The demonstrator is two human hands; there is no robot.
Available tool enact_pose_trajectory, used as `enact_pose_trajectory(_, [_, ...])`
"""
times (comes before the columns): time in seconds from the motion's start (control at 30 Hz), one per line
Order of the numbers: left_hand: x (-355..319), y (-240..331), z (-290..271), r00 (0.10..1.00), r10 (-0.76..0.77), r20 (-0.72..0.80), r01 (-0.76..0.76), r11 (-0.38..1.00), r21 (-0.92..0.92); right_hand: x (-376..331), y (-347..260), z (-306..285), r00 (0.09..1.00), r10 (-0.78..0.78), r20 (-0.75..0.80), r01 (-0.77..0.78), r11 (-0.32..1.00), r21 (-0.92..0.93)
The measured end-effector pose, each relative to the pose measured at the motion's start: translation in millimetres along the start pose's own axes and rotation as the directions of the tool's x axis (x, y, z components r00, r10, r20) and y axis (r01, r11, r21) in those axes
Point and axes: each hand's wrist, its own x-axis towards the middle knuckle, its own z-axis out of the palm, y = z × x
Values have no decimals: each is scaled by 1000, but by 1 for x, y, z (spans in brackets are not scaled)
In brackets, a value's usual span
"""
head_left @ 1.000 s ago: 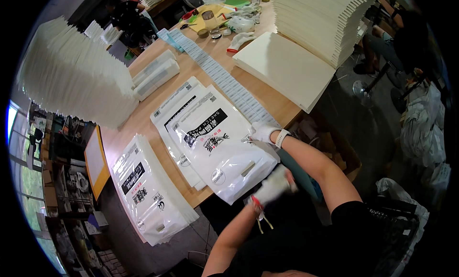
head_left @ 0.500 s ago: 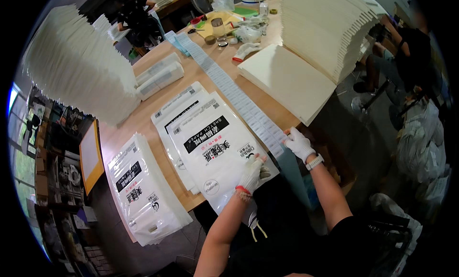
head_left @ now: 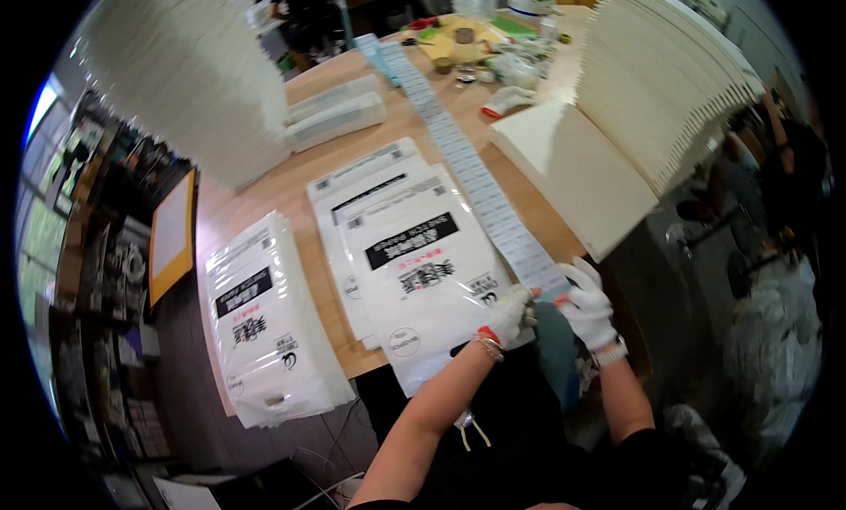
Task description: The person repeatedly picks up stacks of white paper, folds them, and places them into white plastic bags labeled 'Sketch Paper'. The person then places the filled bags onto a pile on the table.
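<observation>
Both gloved hands have come together since half a second ago: left hand slid right off the bag's lower corner, right hand moved in toward it. Both now pinch the near end of the long label strip at the counter front edge, fingers closed on it. The strip is white, segmented, running diagonally up the counter, just right of the stacked white printed bags, touching their edge.

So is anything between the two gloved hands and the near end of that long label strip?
Nothing visible. The left hand and right hand already meet at the near end of the label strip, beside the white bag at the table edge.
</observation>
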Motion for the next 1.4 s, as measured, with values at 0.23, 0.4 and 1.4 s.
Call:
enact_pose_trajectory(0.23, [-92, -9, -40, 559, 734, 386, -298, -257, 919, 73, -24, 48, 945, 320, 70, -309, 801, 513])
enact_pose_trajectory(0.4, [-180, -55, -91, 982, -156, 103, -73, 185, 980, 176, -66, 175, 850, 298, 434, -509, 677, 532])
enact_pose_trajectory(1.4, [-163, -88, -199, 712, 421, -562, -230, 896, 381, 250, -77, 359, 861, 230, 453, -184, 972, -145])
